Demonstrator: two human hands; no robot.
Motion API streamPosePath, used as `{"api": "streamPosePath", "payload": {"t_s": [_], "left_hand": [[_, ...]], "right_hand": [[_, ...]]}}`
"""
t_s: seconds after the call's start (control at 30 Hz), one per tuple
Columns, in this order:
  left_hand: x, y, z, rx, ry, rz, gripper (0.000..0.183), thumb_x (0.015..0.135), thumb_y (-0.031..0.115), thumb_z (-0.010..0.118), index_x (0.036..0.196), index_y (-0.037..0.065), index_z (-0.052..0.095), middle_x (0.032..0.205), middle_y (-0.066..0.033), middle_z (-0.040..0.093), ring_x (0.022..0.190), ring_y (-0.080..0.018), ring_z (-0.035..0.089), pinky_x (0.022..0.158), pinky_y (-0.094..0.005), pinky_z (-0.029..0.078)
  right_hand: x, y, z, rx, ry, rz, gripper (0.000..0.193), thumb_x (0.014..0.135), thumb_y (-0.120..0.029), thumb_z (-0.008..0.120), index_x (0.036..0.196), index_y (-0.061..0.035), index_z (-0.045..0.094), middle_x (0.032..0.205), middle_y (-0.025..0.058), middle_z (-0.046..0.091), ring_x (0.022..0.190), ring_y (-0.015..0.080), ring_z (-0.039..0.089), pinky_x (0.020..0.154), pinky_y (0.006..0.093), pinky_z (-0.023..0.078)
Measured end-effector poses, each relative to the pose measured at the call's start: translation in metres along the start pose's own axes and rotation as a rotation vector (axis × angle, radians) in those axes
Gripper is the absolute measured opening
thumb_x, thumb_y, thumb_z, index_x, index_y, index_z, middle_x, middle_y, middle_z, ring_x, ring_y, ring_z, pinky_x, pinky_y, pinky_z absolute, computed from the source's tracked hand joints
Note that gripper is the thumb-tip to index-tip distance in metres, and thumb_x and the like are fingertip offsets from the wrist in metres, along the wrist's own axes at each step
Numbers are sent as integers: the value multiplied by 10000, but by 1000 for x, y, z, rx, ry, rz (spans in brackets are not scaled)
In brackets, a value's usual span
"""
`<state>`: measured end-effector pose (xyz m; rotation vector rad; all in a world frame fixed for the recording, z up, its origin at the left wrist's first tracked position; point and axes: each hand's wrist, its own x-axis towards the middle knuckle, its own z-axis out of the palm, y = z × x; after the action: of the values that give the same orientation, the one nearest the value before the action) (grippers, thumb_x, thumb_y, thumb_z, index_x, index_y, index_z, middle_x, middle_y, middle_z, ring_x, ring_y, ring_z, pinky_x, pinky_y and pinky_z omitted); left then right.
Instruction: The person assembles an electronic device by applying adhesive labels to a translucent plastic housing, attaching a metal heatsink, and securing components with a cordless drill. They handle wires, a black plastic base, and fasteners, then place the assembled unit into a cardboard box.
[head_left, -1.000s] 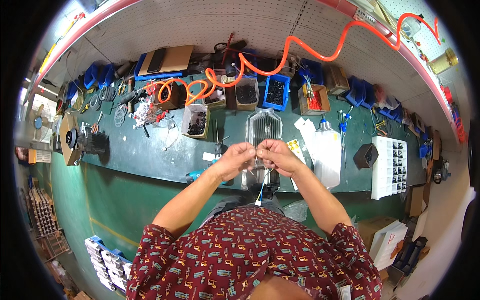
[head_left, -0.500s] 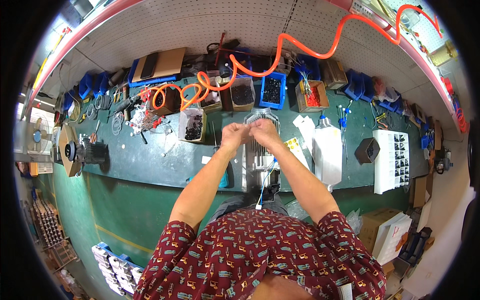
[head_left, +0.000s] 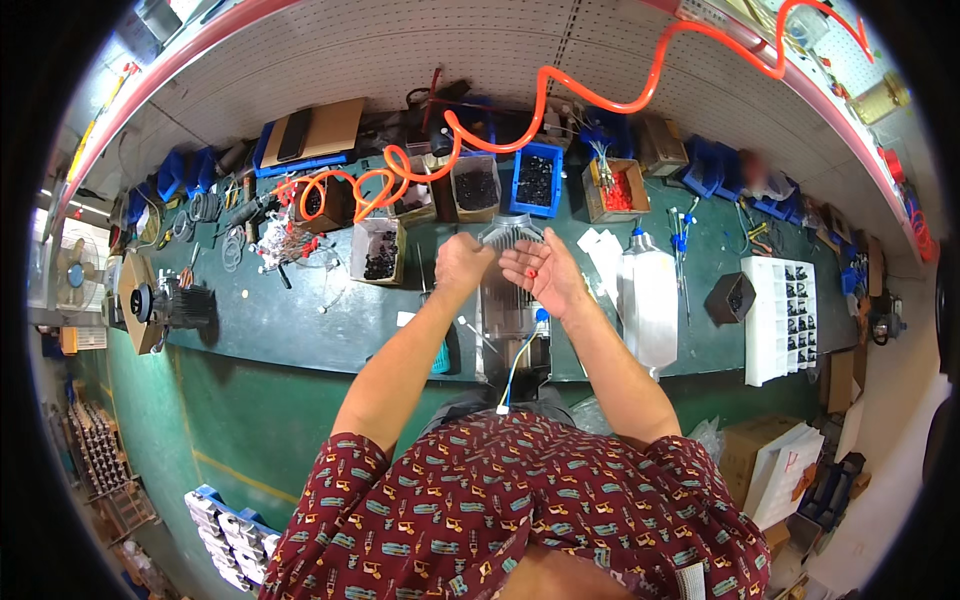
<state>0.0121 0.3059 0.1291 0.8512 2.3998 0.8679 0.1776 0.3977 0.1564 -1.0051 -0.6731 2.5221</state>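
Note:
Above a silver finned metal housing (head_left: 507, 325) on the bench, both my hands are close together. My left hand (head_left: 465, 262) is closed, its fingers curled; whatever they may grip is hidden. My right hand (head_left: 548, 275) is turned palm up, holding a small red part (head_left: 531, 273) on its loosely bent fingers. A round blue piece (head_left: 542, 315) sits at the housing's right side. Thin wires run down from there to a white plug (head_left: 503, 409) hanging over the near edge.
Behind the housing stand a blue bin (head_left: 537, 205) of black parts and a box of red parts (head_left: 632, 190). A silver metal case (head_left: 650, 305) lies right, with a white tray (head_left: 768, 340) beyond. An orange coiled hose (head_left: 500, 148) hangs across the back.
My hands have parted slightly from fingertip contact. The right hand has turned palm up, showing the red part; the left has closed more and shifted a little.

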Motion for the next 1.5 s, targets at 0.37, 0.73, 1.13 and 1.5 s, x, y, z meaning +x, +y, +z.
{"api": "streamPosePath", "payload": {"t_s": [0.37,0.73,1.13,1.5], "left_hand": [[-90,45,-12,-117,-57,624,249,835,65,719,1083,57,694,1043,-127,680,964,-339,680,803,-409,560],[-109,45,-4,-296,-156,517,184,863,52,734,1038,27,681,895,-128,678,741,-232,686,684,-331,562],[-98,48,-8,-282,-257,786,197,888,14,694,1084,22,685,991,-147,680,896,-325,677,782,-390,561],[-83,73,-20,255,-441,835,180,851,166,699,968,42,640,881,-144,659,839,-358,671,742,-443,552]], "right_hand": [[-37,-4,2,-107,-18,-53,610,1071,-530,396,1287,12,573,1256,154,675,1113,245,653,981,397,513],[-82,-1,-31,-425,-53,-19,171,958,-170,723,1072,-50,679,968,16,690,874,115,658,781,293,550],[-75,-9,-63,-179,-138,233,171,932,-216,771,1010,-96,678,879,-9,672,705,97,610,648,256,529],[-68,-21,-61,-401,-99,237,157,938,-169,746,866,-66,652,814,2,665,688,82,604,582,245,506]]}}
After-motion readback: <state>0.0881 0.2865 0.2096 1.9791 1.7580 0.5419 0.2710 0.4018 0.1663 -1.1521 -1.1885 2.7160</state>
